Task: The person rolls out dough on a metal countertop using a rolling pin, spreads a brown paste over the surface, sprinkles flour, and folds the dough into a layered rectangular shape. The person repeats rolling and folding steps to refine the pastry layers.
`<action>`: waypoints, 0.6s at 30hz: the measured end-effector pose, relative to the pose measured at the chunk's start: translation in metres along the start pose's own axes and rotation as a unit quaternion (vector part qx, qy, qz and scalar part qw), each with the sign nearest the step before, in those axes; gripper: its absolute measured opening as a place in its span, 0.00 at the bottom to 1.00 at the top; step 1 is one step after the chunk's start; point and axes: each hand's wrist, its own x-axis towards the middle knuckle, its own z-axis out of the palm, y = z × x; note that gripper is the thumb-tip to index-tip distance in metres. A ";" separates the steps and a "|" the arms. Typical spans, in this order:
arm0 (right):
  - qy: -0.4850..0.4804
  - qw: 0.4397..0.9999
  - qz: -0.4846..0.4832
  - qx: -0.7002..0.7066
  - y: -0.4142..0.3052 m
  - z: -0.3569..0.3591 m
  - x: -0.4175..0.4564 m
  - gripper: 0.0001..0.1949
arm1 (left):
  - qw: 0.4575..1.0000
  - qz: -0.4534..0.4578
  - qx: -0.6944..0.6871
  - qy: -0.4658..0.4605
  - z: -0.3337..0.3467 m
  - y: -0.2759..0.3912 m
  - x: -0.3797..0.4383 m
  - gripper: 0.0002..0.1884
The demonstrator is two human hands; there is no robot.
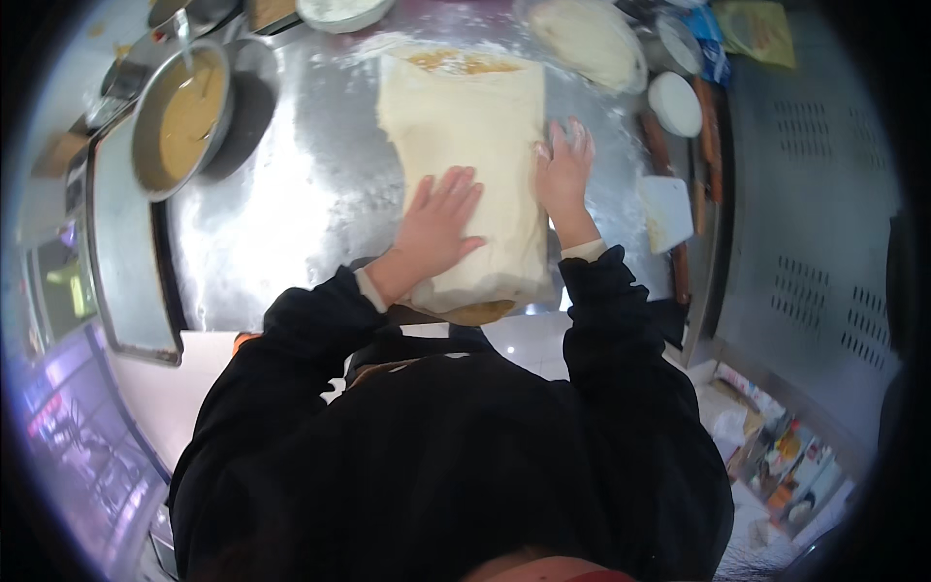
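A wide, pale sheet of dough (480, 131) lies on the steel worktop (327, 189), its near end reaching the front edge. Brown filling (465, 61) shows along the far end, and a brownish patch also shows at the near end. Flat on the dough's left half rests my left hand (442, 218), fingers apart and palm down. My right hand (566, 164) is at the dough's right edge, its fingers dusted with flour and pointing away from me. Neither hand grasps anything that I can see.
At the left, a metal bowl (143, 156) holds a tan paste and a utensil. A baking tray (127, 240) stands beside the worktop. More dough (582, 44) lies far right, near a white round lid or bowl (675, 104), a white scraper (666, 213) and wooden rolling pins (707, 145).
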 end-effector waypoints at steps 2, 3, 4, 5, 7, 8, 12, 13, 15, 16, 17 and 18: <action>0.037 0.999 -0.001 -0.015 0.035 -0.026 0.003 0.28 | 1.000 0.005 0.015 0.002 0.001 0.000 -0.001 0.43; 0.035 0.997 0.024 -0.070 0.062 -0.043 0.003 0.32 | 1.000 0.008 0.024 0.003 0.002 -0.001 -0.002 0.43; 0.033 0.991 0.047 -0.124 0.091 -0.062 0.001 0.35 | 1.000 0.010 0.023 0.004 0.003 0.001 -0.002 0.43; 0.007 0.978 0.126 -0.164 0.115 -0.078 -0.004 0.41 | 1.000 0.011 0.024 0.004 0.003 0.001 -0.001 0.43; -0.058 0.942 0.248 -0.220 0.148 -0.102 -0.011 0.49 | 1.000 0.013 0.027 0.005 0.005 0.002 0.002 0.44; -0.098 0.922 0.292 -0.237 0.160 -0.108 -0.017 0.52 | 0.999 0.015 0.030 0.005 0.006 0.003 0.003 0.44; -0.168 0.896 0.327 -0.249 0.173 -0.115 -0.008 0.56 | 1.000 0.006 0.006 0.009 0.001 -0.003 -0.006 0.43; -0.162 0.901 0.316 -0.250 0.182 -0.113 -0.006 0.54 | 0.999 0.006 -0.028 0.013 -0.003 -0.005 -0.010 0.42; -0.152 0.925 0.268 -0.222 0.257 -0.110 -0.036 0.44 | 0.995 0.014 -0.101 0.024 -0.011 -0.010 -0.019 0.41; -0.147 0.936 0.234 -0.218 0.293 -0.118 -0.049 0.32 | 0.994 0.002 -0.108 0.034 -0.015 -0.014 -0.028 0.40; -0.162 0.957 0.186 -0.156 0.276 -0.121 -0.034 0.24 | 0.993 -0.033 -0.099 0.048 -0.016 -0.020 -0.043 0.40; -0.165 0.956 0.222 -0.097 0.257 -0.129 -0.019 0.22 | 0.991 -0.063 -0.098 0.063 -0.016 -0.023 -0.057 0.40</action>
